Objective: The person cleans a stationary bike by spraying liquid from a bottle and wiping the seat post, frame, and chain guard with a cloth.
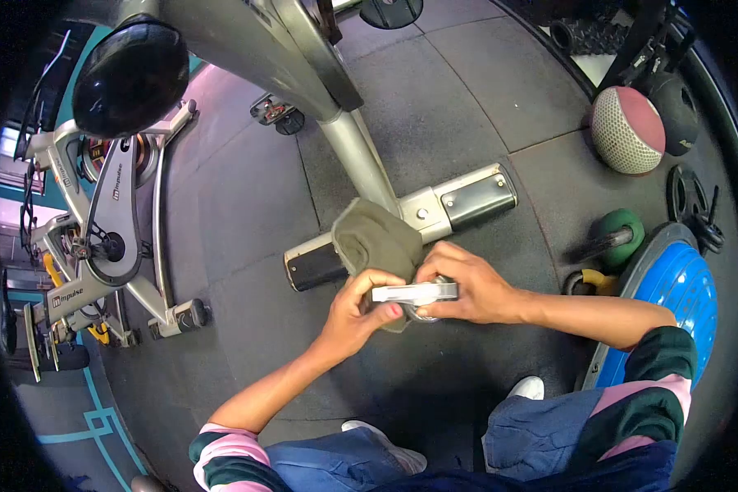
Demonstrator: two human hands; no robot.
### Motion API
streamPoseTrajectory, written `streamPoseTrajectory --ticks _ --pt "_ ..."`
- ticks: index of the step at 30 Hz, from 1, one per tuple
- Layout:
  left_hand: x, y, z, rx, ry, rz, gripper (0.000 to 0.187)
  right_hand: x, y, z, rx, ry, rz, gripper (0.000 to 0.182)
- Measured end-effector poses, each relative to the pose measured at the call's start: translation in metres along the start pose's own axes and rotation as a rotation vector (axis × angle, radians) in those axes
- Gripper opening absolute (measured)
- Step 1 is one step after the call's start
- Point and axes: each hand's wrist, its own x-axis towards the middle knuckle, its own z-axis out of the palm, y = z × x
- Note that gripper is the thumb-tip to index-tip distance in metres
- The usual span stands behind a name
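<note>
A thin, pale, flat object (410, 293) with a silvery end is held between my two hands at the centre of the view. My left hand (357, 310) pinches its left end between thumb and fingers. Around its right end, the fingers of my right hand (459, 287) are closed. An olive-green cloth (373, 239) hangs just beyond and beneath my hands, over the metal foot of an exercise bike (422, 209). Whether my fingers also grip the cloth is hidden.
Another exercise bike (111, 213) stands at left. At right are a pink and white ball (628, 131), a black ball (672, 115), a green kettlebell (623, 234), a yellow-handled weight (603, 282) and a blue balance dome (676, 295). Grey mats (230, 344) cover the floor.
</note>
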Motion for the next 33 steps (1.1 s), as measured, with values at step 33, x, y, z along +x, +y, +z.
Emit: streamPoseTrajectory --ticks 33 --pt "-0.110 0.230 0.082 -0.452 0.736 -0.745 0.030 0.025 -0.230 -0.214 0.151 0.494 0.390 0.033"
